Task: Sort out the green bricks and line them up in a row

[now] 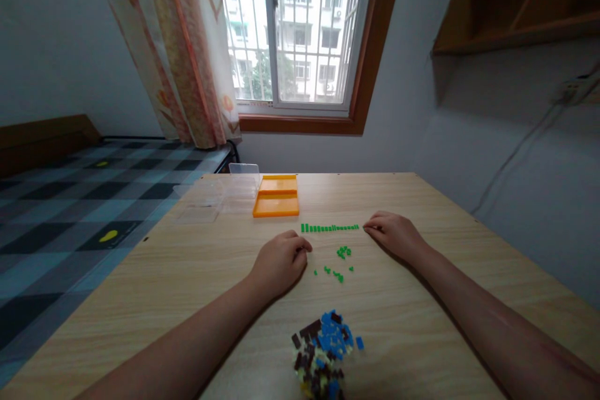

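Observation:
A row of small green building bricks (328, 229) runs across the wooden table. At its right end, the fingertips of my right hand (389, 231) are pinched together close to the last brick; anything between them is too small to make out. My left hand (282, 262) rests on the table just below the row's left end, its fingers curled and their inner side hidden. Between the hands and nearer to me, loose green bricks (344, 252) lie in a small cluster, with more green pieces (338, 276) scattered below.
A heap of blue, brown and pale bricks (323, 350) lies at the near edge. Behind my left hand are an orange tray (276, 205) and clear plastic boxes (201, 203). A bed (60, 231) stands left of the table (450, 212), a wall at right.

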A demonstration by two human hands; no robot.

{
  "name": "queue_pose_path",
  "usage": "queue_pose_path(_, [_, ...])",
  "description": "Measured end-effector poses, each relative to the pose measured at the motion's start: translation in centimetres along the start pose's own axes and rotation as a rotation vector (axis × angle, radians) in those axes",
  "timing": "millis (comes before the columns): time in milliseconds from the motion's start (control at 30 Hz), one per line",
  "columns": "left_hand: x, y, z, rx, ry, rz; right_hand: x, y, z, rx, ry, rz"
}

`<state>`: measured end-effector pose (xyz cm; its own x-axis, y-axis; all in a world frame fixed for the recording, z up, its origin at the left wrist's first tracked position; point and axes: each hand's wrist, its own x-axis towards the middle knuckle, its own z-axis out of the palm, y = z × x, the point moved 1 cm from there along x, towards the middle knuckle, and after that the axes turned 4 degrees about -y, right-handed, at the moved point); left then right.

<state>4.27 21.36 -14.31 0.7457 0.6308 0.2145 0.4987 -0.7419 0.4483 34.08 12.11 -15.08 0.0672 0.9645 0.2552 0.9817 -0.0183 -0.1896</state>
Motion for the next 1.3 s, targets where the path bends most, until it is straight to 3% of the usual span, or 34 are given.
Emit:
queue_pose_path(333, [0.0, 0.2, -0.1, 0.010, -0.011, 0.006, 0.5, 0.0, 0.9, 0.012, 0.059, -0.015])
queue_pose_path(1133, [0.0, 0.2, -0.1, 0.009, -0.019, 0.010, 0.3, -0.1, 0.9, 0.002, 0.077, -0.016])
queue_pose_path(1300, [0.0, 0.2, -0.2, 0.006, -0.014, 0.012, 0.0, -1.1, 0.3, 0.062, 0.131, -0.027])
